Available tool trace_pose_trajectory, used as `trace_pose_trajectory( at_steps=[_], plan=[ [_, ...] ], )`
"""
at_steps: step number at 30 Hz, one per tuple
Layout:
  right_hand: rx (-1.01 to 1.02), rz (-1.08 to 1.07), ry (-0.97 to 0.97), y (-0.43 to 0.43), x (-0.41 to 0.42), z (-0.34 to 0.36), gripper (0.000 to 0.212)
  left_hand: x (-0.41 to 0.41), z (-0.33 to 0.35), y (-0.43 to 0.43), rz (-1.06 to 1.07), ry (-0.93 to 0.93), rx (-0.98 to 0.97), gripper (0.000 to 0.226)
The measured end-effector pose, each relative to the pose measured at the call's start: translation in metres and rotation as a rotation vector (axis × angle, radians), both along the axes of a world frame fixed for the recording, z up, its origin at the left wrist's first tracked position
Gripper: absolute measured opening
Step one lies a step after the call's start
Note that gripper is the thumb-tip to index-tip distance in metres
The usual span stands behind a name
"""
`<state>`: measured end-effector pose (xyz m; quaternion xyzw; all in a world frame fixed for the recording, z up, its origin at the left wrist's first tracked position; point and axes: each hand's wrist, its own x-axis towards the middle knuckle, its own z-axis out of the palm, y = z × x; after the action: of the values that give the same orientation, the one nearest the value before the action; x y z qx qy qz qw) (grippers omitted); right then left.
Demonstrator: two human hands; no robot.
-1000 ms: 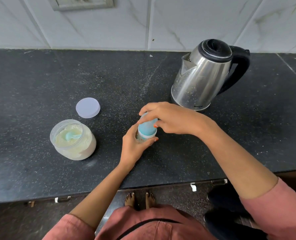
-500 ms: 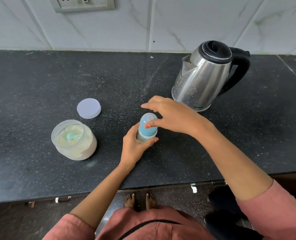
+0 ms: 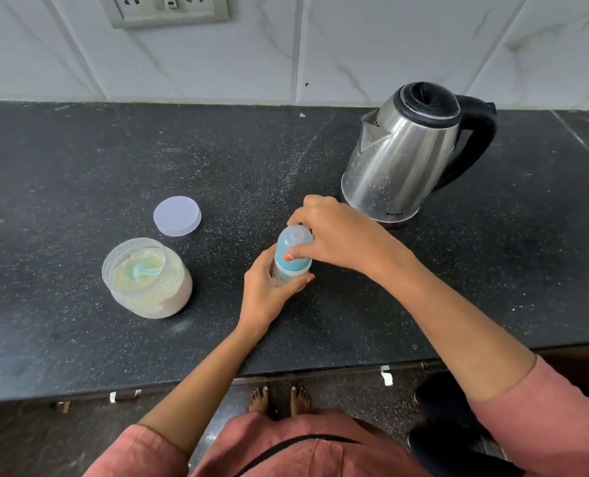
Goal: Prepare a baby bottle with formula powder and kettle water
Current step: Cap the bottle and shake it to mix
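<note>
The bottle [image 3: 292, 259] stands upright near the middle of the dark speckled table [image 3: 62, 166], its blue cap on. The left hand [image 3: 269, 290] wraps around the lower clear body, fingers curled round the far side and thumb on the near side, so most of the body is hidden. The right hand [image 3: 337, 235] reaches in from the right and pinches the blue cap, thumb on the near side and fingers arched over the far side; the domed top of the cap shows between them.

To the left, apart from the bottle, sits the jar [image 3: 147, 278], open and nearly full of pale powder [image 3: 155, 294], with a light green scoop [image 3: 145, 270] lying in it. The lid [image 3: 177, 215] lies flat on the table just behind the jar, not touching it.

The kettle [image 3: 403, 156] stands behind and to the right of the right hand, steel body, black lid shut, black handle turned to the right, spout to the left. A white tiled wall [image 3: 389, 46] runs behind the table, with a socket plate [image 3: 165, 10] at the top left.
</note>
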<state>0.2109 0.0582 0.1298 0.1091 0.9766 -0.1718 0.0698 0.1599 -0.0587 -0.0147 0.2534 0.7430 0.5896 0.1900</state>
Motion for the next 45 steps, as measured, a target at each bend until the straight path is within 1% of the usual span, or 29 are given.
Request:
trace_pose_trajectory(
  at_steps=[3,5,8,10,14,18,28,30,32,36,37,40,45],
  plan=[
    [0.068,-0.010,0.043,-0.002,0.000,-0.002,0.043,0.000,0.000,0.000,0.010,0.007,-0.003,0.053],
    [0.085,0.033,0.030,0.001,0.001,-0.001,0.047,0.000,0.000,0.000,0.003,0.004,-0.005,0.054],
    [-0.019,0.159,-0.092,0.004,0.003,-0.001,0.061,-0.001,-0.001,0.000,-0.004,0.007,-0.004,0.056],
    [-0.052,0.192,-0.132,0.003,0.004,-0.002,0.060,-0.001,0.000,0.000,-0.003,0.014,-0.003,0.051],
    [-0.052,0.154,-0.066,0.000,0.003,-0.008,0.053,0.001,0.003,0.000,0.006,0.028,0.001,0.046],
    [-0.010,0.107,-0.014,-0.003,0.003,-0.012,0.055,0.002,0.001,0.000,0.019,-0.010,0.025,0.047],
    [0.001,-0.072,0.117,-0.011,0.002,-0.020,0.054,0.003,-0.007,0.001,0.034,-0.044,0.046,0.052],
    [0.010,-0.063,0.104,-0.011,0.002,-0.020,0.054,0.002,-0.008,0.001,0.031,-0.045,0.041,0.053],
    [0.019,-0.009,0.058,-0.008,0.002,-0.017,0.053,0.001,-0.008,0.001,0.030,-0.049,0.035,0.053],
    [0.013,0.106,-0.047,-0.001,0.003,-0.010,0.064,0.001,-0.005,0.001,0.022,-0.043,0.044,0.051],
    [-0.003,0.119,-0.056,0.000,0.004,-0.010,0.063,0.001,-0.004,0.001,0.020,-0.037,0.047,0.051],
    [-0.057,0.096,-0.039,0.000,0.004,-0.011,0.055,0.002,-0.003,0.002,0.025,-0.033,0.055,0.051],
    [-0.138,0.002,0.030,-0.001,0.003,-0.013,0.054,0.005,-0.006,0.002,0.047,-0.037,0.069,0.053]
  ],
)
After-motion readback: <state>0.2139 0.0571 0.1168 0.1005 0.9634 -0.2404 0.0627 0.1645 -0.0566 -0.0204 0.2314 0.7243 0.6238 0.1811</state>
